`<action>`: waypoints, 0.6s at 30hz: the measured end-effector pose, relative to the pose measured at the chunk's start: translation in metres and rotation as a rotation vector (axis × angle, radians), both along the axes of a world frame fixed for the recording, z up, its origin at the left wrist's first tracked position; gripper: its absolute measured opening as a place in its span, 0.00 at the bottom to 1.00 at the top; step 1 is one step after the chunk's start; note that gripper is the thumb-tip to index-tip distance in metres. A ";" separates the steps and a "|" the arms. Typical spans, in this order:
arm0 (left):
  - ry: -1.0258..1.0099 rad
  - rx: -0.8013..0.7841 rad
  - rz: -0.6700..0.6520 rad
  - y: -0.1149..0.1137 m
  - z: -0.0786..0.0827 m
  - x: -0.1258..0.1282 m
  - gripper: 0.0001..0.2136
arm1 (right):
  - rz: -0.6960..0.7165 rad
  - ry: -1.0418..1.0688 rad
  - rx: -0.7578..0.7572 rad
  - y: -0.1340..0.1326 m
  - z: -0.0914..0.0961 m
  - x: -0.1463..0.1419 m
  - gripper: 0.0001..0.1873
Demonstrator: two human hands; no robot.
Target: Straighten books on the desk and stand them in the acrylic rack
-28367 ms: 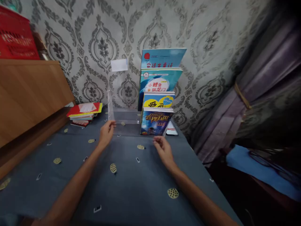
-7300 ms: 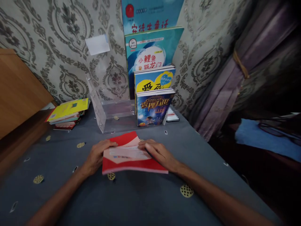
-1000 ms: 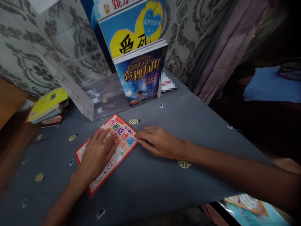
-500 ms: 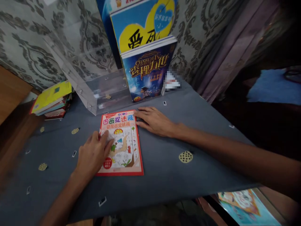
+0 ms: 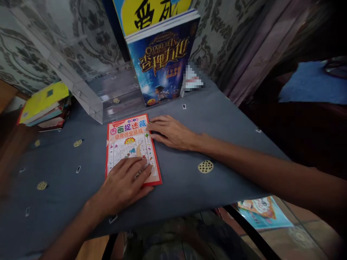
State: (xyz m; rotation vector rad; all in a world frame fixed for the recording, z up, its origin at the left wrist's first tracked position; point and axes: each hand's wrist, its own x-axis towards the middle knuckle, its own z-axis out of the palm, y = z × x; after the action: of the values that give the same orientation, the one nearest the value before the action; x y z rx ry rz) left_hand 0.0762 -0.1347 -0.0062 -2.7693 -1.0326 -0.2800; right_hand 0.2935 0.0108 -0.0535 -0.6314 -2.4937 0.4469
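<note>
A red-bordered children's picture book lies flat on the blue-grey tablecloth, cover up. My left hand rests flat on its lower half, fingers stretched out. My right hand lies open beside the book's upper right edge, fingertips touching it. Just behind the book stands a clear acrylic rack with a dark blue book upright in its right side and a yellow-and-blue book behind that.
A stack of books with a yellow one on top lies at the left. Patterned wallpaper is behind the rack, a purple curtain to the right. The table's front edge is close below my left hand; a colourful book lies on the floor.
The picture book went from slanted to square with the table edge. My left hand slid down to its lower half. The view dipped closer to the table.
</note>
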 end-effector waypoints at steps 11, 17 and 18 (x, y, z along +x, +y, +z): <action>-0.124 -0.003 -0.055 0.004 0.004 0.002 0.09 | 0.154 0.105 -0.059 -0.012 0.006 -0.002 0.19; -0.091 -0.008 -0.019 0.002 -0.001 0.004 0.10 | 0.150 0.076 -0.033 -0.012 0.005 -0.002 0.18; -0.102 -0.021 -0.018 0.002 -0.001 0.004 0.10 | 0.140 0.056 -0.016 -0.014 0.005 -0.002 0.18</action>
State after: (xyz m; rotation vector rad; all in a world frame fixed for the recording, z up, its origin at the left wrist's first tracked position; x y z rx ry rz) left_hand 0.0799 -0.1331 -0.0076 -2.8103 -1.0391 -0.4202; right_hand 0.2914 -0.0029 -0.0487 -0.4452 -2.4927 0.5293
